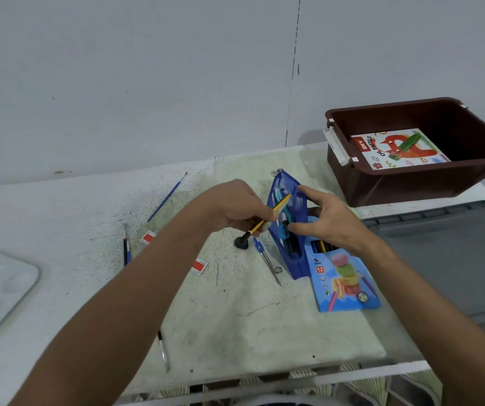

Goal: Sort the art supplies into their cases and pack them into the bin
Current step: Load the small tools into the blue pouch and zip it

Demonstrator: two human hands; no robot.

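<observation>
Left hand [241, 210] pinched a yellow pencil [270, 215], its tip poking into the open blue pencil case [289, 230] in the middle of the table [235, 303]. Right hand [329, 221] gripped the case's edge, propping it open. A colored pencil box [343, 276] lay right beside it. The brown bin [411, 183] at back right had the oil pastels box [399, 149] inside.

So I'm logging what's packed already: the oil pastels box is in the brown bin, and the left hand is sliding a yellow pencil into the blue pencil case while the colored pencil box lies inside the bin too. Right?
Not quite. The head view shows the colored pencil box on the table, beside the blue pencil case, not inside the brown bin. The rest holds: the oil pastels box is in the bin, and the left hand is sliding the yellow pencil into the case.
</observation>
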